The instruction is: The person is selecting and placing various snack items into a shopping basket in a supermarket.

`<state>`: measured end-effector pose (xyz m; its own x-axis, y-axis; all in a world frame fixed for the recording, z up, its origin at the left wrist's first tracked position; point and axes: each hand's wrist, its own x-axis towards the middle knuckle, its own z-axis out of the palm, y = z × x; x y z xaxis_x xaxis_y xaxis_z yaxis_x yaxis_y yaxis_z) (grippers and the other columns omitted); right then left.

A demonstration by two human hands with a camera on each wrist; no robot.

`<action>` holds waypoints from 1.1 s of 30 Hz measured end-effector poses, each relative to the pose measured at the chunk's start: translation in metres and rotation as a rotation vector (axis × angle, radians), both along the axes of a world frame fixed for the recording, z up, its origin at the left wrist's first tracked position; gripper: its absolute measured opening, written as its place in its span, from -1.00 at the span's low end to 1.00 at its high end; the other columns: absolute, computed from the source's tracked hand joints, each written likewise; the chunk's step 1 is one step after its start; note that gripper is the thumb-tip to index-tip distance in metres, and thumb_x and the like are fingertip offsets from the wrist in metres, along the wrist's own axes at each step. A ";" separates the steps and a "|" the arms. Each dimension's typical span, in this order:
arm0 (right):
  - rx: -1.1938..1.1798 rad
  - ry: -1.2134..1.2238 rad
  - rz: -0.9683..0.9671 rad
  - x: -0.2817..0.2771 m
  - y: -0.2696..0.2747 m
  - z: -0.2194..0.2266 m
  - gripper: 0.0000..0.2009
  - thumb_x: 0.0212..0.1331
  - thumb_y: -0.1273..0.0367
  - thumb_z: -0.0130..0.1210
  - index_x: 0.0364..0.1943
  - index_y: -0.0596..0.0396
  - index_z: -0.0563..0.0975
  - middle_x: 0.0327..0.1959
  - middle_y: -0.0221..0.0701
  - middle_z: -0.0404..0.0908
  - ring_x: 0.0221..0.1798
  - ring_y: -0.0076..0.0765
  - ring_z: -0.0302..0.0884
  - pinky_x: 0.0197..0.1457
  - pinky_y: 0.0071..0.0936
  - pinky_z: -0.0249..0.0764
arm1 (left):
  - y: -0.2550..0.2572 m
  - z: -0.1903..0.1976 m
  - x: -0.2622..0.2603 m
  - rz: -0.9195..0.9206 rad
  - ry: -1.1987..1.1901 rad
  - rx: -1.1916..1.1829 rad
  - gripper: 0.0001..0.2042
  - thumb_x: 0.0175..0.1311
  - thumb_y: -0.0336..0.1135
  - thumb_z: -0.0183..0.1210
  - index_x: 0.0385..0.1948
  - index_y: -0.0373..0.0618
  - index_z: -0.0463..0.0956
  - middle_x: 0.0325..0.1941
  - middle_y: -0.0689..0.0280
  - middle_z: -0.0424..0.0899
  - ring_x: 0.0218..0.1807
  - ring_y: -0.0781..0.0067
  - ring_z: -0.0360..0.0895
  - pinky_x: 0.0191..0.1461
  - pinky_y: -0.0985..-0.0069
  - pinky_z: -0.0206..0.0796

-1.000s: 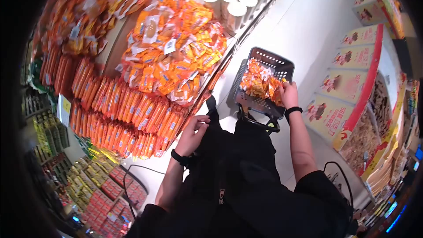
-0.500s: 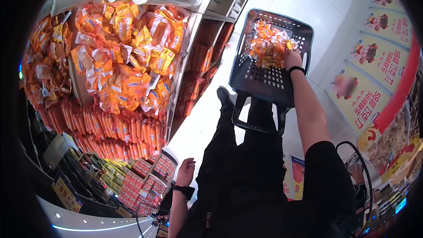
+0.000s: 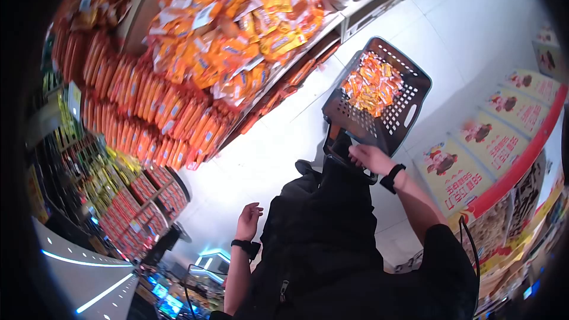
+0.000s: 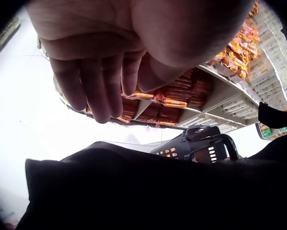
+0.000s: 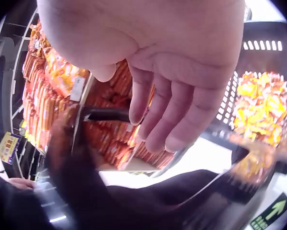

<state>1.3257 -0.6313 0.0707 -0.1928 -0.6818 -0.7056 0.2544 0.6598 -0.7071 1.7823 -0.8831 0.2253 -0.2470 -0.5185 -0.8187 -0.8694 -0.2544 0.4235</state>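
Note:
A dark plastic shopping basket (image 3: pixel 415 92) is over the floor in front of the person's legs. A heap of orange-wrapped snack packets (image 3: pixel 373 86) lies inside it. The right hand (image 3: pixel 368 159) hovers at the basket's handle, its fingers loosely bent. In the right wrist view, a dark handle bar (image 5: pixel 107 115) appears right by the fingertips, and no packet is in that hand. Beside the left thigh hangs the left hand (image 3: pixel 249 222), relaxed and holding nothing. Its fingers (image 4: pixel 93 88) point down, loosely extended, in the left wrist view.
To the left, a shelf display holds piled orange packets (image 3: pixel 207 35) and rows of upright orange packs (image 3: pixel 142 95). Printed cartons (image 3: pixel 468 160) line the right side of the aisle. Pale floor (image 3: pixel 272 148) runs between them.
The right hand has let go of the packets in the basket and drawn back to the handle. The left hand has swung away from the shelf to the person's side. The head view has shifted.

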 end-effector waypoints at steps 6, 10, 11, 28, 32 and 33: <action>0.180 -0.105 -0.034 0.060 -0.012 0.032 -0.40 0.65 -0.16 -0.03 -0.33 0.08 0.64 -0.49 -0.58 0.53 -0.42 -0.60 0.46 -0.29 -0.55 0.38 | 0.077 -0.035 0.120 0.157 -0.028 -0.082 -0.69 0.66 -0.32 0.08 0.30 -0.21 0.51 0.10 0.04 0.82 0.10 0.21 0.79 0.23 0.25 0.61; 0.126 0.541 0.162 0.091 -0.005 0.016 -0.41 0.49 -0.17 0.23 -0.32 0.16 0.64 -0.52 -0.47 0.58 -0.40 -0.56 0.43 -0.27 -0.49 0.41 | 0.162 -0.092 0.225 0.384 0.043 -0.036 -0.65 0.60 -0.30 0.12 0.30 -0.20 0.51 0.08 0.04 0.82 0.11 0.19 0.77 0.21 0.22 0.60; 0.148 0.666 0.223 0.098 -0.009 0.020 -0.50 0.44 -0.04 0.32 -0.27 0.21 0.66 -0.48 -0.38 0.65 -0.38 -0.50 0.55 -0.26 -0.42 0.49 | 0.188 -0.112 0.253 0.400 0.078 -0.066 -0.65 0.58 -0.30 0.13 0.29 -0.20 0.53 0.07 0.03 0.82 0.11 0.18 0.77 0.21 0.22 0.60; 0.438 0.637 0.239 0.225 -0.058 -0.061 -0.49 0.20 0.08 0.35 -0.14 0.40 0.68 -0.32 -0.20 0.75 -0.32 -0.24 0.74 -0.18 -0.25 0.65 | 0.299 -0.176 0.451 0.881 0.040 -0.094 -0.58 0.46 -0.19 0.13 0.27 -0.15 0.58 0.14 -0.01 0.79 0.23 -0.04 0.72 0.36 0.15 0.52; 0.344 0.802 0.422 0.302 -0.070 -0.036 -0.46 0.26 0.04 0.39 -0.11 0.41 0.71 -0.22 -0.19 0.82 -0.18 -0.19 0.80 -0.07 -0.25 0.69 | 0.273 -0.188 0.497 0.855 0.035 -0.057 -0.57 0.46 -0.19 0.13 0.29 -0.14 0.56 0.14 0.00 0.80 0.24 -0.03 0.72 0.37 0.12 0.51; 0.305 0.841 0.481 0.317 -0.075 -0.035 -0.44 0.27 0.03 0.40 -0.10 0.42 0.72 -0.17 -0.18 0.83 -0.13 -0.17 0.81 -0.03 -0.24 0.69 | 0.264 -0.195 0.510 0.860 0.038 -0.060 -0.57 0.46 -0.19 0.13 0.28 -0.14 0.57 0.15 0.00 0.80 0.24 -0.03 0.71 0.38 0.12 0.51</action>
<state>1.6424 -0.7060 0.0358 -0.4593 -0.6317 -0.6245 -0.5882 0.7431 -0.3191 2.2923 -0.6195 0.0304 0.2243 -0.5804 -0.7828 -0.3699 -0.7939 0.4826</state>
